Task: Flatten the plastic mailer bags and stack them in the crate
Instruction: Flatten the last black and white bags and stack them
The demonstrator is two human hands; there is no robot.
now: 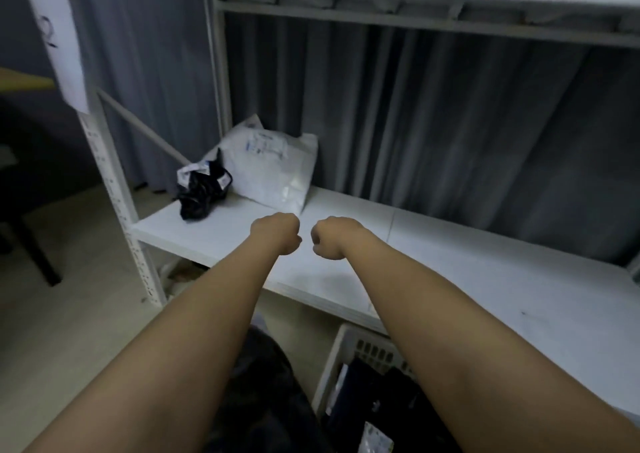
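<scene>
While both fists, left hand (277, 232) and right hand (329, 237), hover clenched and empty, white shelf (450, 272) fronts grey curtain (433, 116).

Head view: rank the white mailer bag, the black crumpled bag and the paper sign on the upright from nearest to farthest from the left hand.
1. White mailer bag, just beyond the left hand.
2. Black crumpled bag, farther left on the shelf.
3. Paper sign, high on the left upright.

A white shelf board (346, 279) on a white metal rack carries two things at its far left end: a crumpled black mailer bag (199, 192) and, touching it on the right, a puffy white mailer bag (273, 168) leaning toward the grey curtain behind.
</scene>
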